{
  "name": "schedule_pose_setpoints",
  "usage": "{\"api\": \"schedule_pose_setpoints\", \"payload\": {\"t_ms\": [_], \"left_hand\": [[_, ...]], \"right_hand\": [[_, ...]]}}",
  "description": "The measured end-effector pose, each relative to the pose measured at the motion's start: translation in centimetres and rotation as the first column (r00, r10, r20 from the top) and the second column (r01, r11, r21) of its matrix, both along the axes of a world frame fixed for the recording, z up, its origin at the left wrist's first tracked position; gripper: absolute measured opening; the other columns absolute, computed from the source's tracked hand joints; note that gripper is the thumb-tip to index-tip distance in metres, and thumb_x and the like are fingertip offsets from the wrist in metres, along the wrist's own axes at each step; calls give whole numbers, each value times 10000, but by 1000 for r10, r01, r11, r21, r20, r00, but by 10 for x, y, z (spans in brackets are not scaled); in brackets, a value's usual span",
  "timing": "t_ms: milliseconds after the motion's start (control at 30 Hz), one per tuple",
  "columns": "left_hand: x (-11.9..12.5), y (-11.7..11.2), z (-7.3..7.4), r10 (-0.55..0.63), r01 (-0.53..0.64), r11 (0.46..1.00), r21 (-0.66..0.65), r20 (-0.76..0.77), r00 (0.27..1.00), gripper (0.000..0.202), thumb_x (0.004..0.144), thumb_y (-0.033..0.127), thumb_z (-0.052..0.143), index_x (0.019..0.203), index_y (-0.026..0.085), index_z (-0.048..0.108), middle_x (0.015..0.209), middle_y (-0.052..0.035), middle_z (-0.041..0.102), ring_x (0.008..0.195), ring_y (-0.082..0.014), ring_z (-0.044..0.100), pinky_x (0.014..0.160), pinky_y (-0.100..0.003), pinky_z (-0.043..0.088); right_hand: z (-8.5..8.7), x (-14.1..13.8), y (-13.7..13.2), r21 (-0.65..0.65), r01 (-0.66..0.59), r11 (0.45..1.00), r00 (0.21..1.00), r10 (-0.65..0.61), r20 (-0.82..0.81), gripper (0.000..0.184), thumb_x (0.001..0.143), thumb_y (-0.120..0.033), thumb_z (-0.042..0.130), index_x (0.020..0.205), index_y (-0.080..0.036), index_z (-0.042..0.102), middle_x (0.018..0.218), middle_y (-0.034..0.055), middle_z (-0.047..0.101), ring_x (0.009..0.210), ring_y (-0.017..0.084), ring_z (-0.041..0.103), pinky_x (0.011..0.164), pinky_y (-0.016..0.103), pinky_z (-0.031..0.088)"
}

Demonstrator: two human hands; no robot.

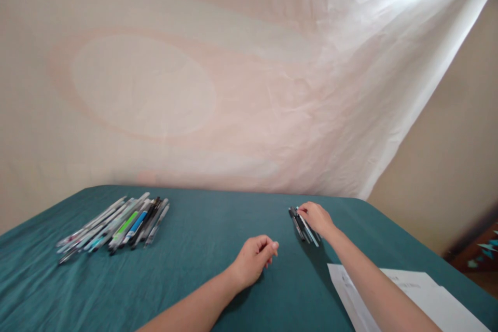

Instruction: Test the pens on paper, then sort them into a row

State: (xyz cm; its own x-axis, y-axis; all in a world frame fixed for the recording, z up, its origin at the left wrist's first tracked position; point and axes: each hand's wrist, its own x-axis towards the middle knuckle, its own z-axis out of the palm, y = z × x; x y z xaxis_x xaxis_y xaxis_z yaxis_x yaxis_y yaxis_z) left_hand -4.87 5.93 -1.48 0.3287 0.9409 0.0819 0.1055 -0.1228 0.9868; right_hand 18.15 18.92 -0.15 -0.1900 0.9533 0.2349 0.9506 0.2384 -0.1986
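Note:
My right hand (pixel 317 218) rests on the teal tablecloth (pixel 202 270) at the far right, fingers curled over a small bunch of dark and white pens (pixel 300 224) that lies under it. My left hand (pixel 254 258) hovers near the middle of the table in a loose fist; nothing shows in it. A larger row of several pens (pixel 116 224), white, grey, green, blue and black, lies side by side at the far left, well away from both hands.
White sheets of paper (pixel 420 295) lie at the near right corner under my right forearm. A pale cloth backdrop (pixel 194 88) hangs behind the table. The table's right edge drops off toward a beige wall.

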Motion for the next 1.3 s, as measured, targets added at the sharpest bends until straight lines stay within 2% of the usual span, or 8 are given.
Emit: {"api": "schedule_pose_setpoints", "payload": {"t_ms": [133, 233, 367, 467, 567, 800, 1000, 1300], "left_hand": [[1, 2, -1, 17, -17, 1000, 9, -7, 1000, 343, 794, 437, 405, 702, 134, 538, 547, 25, 477, 491, -79, 438, 508, -197, 360], [-4, 7, 0, 53, -48, 998, 50, -97, 994, 341, 812, 402, 371, 755, 129, 567, 593, 0, 544, 498, -87, 473, 514, -206, 385], [-29, 19, 9, 240, -141, 950, 277, -366, 899, 237, 813, 266, 377, 833, 160, 588, 745, -27, 624, 640, -113, 553, 614, -220, 425], [-59, 28, 23, 454, -172, 870, 462, -616, 643, 193, 777, 193, 436, 887, 199, 594, 906, -28, 620, 837, -127, 567, 764, -222, 411], [-97, 35, 36, 501, -242, 863, 443, -808, 311, 192, 761, 221, 488, 908, 206, 610, 976, -59, 602, 873, -162, 580, 781, -254, 420], [-188, 42, 48, 506, -512, 733, 449, -862, -32, 293, 777, 69, 374, 928, 59, 625, 1004, -252, 579, 957, -311, 565, 768, -427, 421], [-213, 45, 42, 445, -599, 689, 408, -891, -94, 325, 751, 58, 371, 918, 57, 650, 954, -262, 617, 903, -300, 600, 719, -401, 453], [-208, 46, 36, 446, -617, 704, 352, -895, -3, 300, 743, 66, 394, 914, 31, 638, 963, -278, 607, 912, -324, 590, 723, -419, 444]], "right_hand": [[17, -4, -12, 33, -47, 998, 998, 48, -38, 284, 830, -343, 403, 847, -224, 661, 880, 44, 648, 826, 161, 568, 697, 233, 367], [23, -25, -34, 40, -207, 977, 972, 210, -100, 298, 827, -347, 390, 814, -215, 657, 836, 36, 654, 777, 161, 568, 688, 236, 373], [15, -64, -74, -68, -417, 906, 905, 407, -120, 310, 821, -329, 393, 713, -204, 655, 737, 40, 642, 714, 161, 564, 660, 236, 365], [2, -85, -94, -147, -467, 872, 882, 446, -153, 276, 807, -323, 416, 716, -213, 652, 728, 36, 637, 702, 166, 564, 638, 238, 359], [-10, -93, -101, -166, -464, 870, 876, 422, -235, 232, 794, -319, 431, 855, -223, 634, 728, 23, 628, 683, 167, 558, 623, 241, 363], [-24, -92, -99, -206, -421, 883, 883, 347, -318, 239, 781, -310, 426, 936, -235, 592, 658, 0, 576, 622, 161, 539, 585, 248, 369], [-27, -91, -99, -179, -419, 890, 877, 346, -334, 231, 780, -309, 424, 927, -239, 588, 658, -4, 571, 625, 158, 537, 592, 249, 367], [-27, -92, -100, -135, -413, 901, 874, 351, -335, 222, 784, -295, 424, 919, -239, 591, 646, -12, 565, 614, 148, 533, 584, 243, 356]]}}
